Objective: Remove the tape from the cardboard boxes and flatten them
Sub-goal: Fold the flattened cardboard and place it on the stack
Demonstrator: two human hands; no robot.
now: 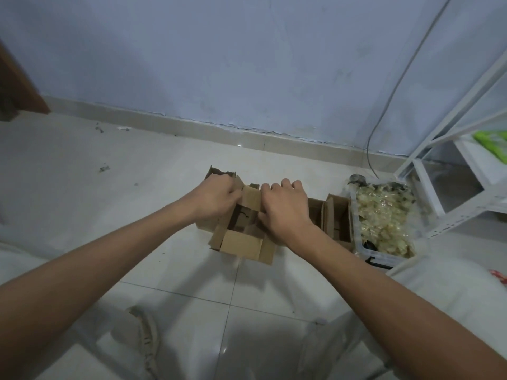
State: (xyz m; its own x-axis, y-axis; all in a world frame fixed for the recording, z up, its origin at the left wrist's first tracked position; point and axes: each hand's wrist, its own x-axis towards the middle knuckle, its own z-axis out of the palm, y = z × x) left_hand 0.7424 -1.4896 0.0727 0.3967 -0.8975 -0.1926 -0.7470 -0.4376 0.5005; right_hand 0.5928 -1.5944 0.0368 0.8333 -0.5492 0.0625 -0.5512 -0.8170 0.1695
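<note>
A small brown cardboard box sits on the white tiled floor in front of me, its top flaps folded open. My left hand grips the far left flap with curled fingers. My right hand grips the far right side of the same box, fingers curled over its edge. Between the two hands a flap stands up. A second opened cardboard box stands just to the right, partly hidden by my right wrist. More cardboard shows behind my left hand. Tape is not discernible on the boxes.
A clear plastic tub heaped with crumpled yellowish tape stands right of the boxes. A white metal shelf rack fills the right edge, with a grey cable hanging down the wall. My sandalled feet are near the bottom.
</note>
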